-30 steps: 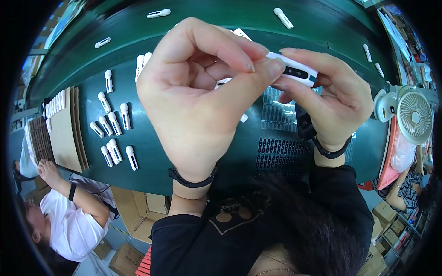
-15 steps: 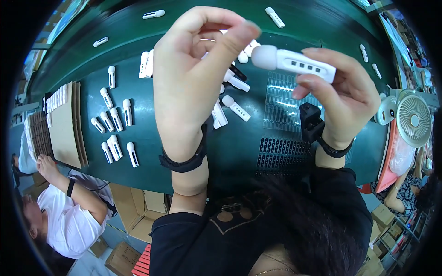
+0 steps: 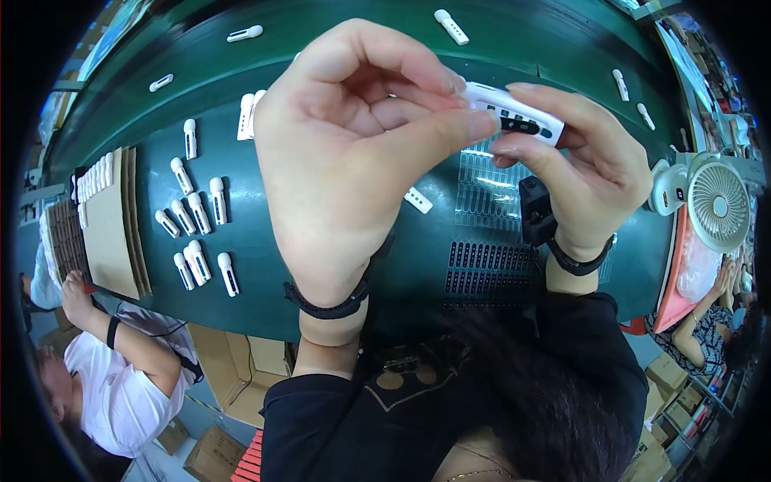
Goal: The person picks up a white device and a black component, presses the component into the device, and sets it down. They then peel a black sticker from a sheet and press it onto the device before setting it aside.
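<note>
White plastic stick with small dark buttons (image 3: 504, 101) was up above the green tabletop (image 3: 249, 209), and the right hand (image 3: 602, 157) had its fingers clamped on the stick's right end, likely to keep it from wobbling. The left hand (image 3: 345, 153) had its fingers pinched on a thin black strip (image 3: 520, 125), maybe to keep it lined up with the buttons. Tiny pale marks showed on the strip, too small to read.
</note>
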`<state>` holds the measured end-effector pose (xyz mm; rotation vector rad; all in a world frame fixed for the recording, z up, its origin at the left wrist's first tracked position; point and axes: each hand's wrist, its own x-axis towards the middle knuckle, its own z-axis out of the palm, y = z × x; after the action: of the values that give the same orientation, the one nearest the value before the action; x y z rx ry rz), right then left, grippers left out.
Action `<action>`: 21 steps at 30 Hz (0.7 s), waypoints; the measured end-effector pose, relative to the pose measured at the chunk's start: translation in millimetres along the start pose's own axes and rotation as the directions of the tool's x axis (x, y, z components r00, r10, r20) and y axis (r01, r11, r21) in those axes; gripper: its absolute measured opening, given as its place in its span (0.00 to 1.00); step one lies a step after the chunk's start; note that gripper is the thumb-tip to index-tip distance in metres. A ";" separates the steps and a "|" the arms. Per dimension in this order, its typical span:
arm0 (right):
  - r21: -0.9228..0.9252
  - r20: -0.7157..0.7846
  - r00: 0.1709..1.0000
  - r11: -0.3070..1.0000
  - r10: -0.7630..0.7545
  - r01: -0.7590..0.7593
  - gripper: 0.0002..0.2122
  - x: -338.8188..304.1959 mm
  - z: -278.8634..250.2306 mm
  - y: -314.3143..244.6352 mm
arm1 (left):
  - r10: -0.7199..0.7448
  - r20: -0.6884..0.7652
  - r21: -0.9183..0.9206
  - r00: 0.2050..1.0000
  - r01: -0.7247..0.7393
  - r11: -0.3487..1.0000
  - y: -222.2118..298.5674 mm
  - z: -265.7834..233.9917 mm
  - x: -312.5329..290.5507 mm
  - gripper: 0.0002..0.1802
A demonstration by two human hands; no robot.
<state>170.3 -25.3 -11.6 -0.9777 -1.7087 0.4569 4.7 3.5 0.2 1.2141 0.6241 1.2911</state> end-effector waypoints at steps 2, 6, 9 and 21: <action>0.006 0.012 1.000 1.000 0.008 -0.008 0.13 0.7 0.2 -1.1 | 0.006 -0.012 0.048 1.000 -0.006 0.999 1.5 -0.8 -0.1 0.14; -0.003 0.017 1.000 1.000 0.008 -0.008 0.13 0.1 0.5 -1.1 | 0.021 -0.038 0.133 0.999 -0.015 0.991 2.5 -0.9 -1.2 0.14; -0.018 0.019 1.000 1.000 0.013 -0.012 0.13 -1.0 -0.1 -1.9 | 0.015 -0.036 0.101 0.999 -0.012 0.995 0.1 1.0 -1.1 0.14; -0.126 0.056 0.998 0.992 -0.013 0.019 0.14 -0.5 -2.0 -5.0 | 0.077 -0.053 0.158 0.996 -0.067 0.985 -2.9 8.1 -3.3 0.14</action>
<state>170.3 -29.1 -7.6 -1.0501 -1.8115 0.3711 12.2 -1.7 -0.8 1.3412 0.7409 1.3621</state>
